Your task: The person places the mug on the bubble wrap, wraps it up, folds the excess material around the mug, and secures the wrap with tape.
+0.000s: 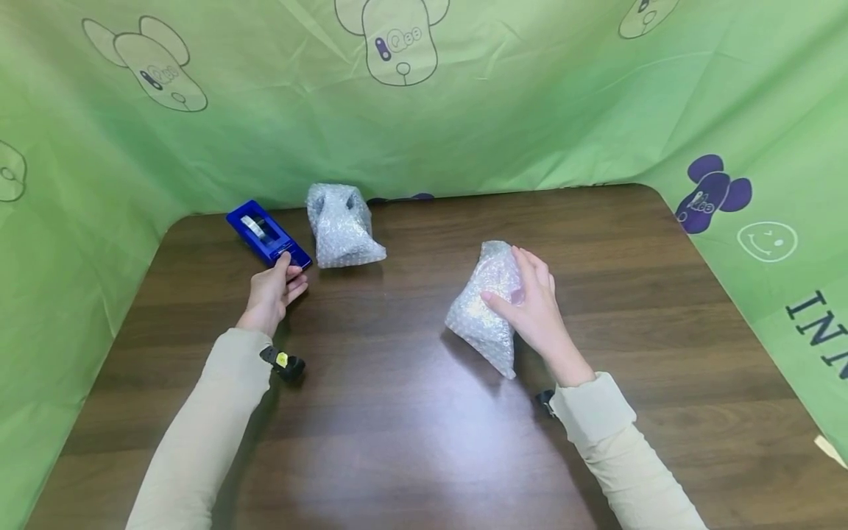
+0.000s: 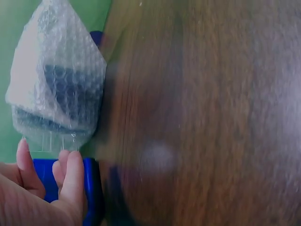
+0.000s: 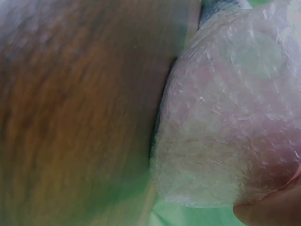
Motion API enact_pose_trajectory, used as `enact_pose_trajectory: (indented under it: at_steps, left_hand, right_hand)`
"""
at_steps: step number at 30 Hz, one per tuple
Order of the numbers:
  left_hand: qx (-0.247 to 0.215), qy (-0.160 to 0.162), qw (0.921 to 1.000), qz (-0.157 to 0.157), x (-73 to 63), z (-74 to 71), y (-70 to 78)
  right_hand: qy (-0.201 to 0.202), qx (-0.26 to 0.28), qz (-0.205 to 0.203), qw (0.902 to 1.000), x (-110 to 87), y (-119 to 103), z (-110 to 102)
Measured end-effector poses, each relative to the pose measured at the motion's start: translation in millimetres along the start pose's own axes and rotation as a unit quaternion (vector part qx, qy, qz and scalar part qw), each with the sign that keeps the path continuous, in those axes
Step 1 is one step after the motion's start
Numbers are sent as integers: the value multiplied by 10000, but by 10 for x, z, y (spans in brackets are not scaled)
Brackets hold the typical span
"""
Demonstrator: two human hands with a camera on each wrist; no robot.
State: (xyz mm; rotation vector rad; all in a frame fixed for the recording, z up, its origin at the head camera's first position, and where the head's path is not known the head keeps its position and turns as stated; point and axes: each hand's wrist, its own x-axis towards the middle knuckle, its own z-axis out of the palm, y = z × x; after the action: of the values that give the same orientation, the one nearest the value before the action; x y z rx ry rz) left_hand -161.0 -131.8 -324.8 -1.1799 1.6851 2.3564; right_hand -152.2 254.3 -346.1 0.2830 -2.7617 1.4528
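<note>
At the left, a blue tape dispenser (image 1: 241, 224) lies with a roll in its slot. My left hand (image 1: 268, 294) touches its near end with the thumb, fingers held fairly straight beside it. The left wrist view shows a gap between thumb and fingers (image 2: 71, 181), with a clear strip at the fingertips. My right hand (image 1: 539, 309) grips a bubble-wrap package (image 1: 477, 313), thumb on its top face and fingers along the right side. A pinkish patch shows near the palm. In the right wrist view, the package (image 3: 225, 117) hides most of that hand.
A second bubble-wrap package (image 1: 341, 228) stands right of the dispenser at the table's back edge; something dark shows inside it in the left wrist view. The brown wooden table (image 1: 371, 412) is bounded by a green printed curtain (image 1: 517, 110) behind and at both sides.
</note>
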Motion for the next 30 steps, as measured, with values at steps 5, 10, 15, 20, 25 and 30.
enact_pose_trajectory:
  at_steps: [5, 10, 15, 20, 25, 30]
  left_hand:
    - [217, 236, 9994, 100, 46, -18, 5]
    - [396, 336, 9986, 124, 63, 3, -6]
    - [857, 515, 9940, 442, 96, 20, -47]
    - [2114, 1199, 9614, 1290, 142, -32, -97]
    - [2470, 1173, 9496, 1533, 173, -80, -103]
    - [2480, 1056, 9408, 2054, 208, -94, -98]
  right_hand:
    - [9, -15, 0, 10000, 2, 1, -7]
    - [-4, -34, 15, 10000, 5, 6, -6]
    - [17, -36, 7, 10000, -3, 8, -2]
    - [-17, 4, 42, 10000, -9, 9, 9]
    - [-3, -39, 5, 10000, -8, 11, 6]
    - [25, -44, -38, 10000, -2, 23, 8]
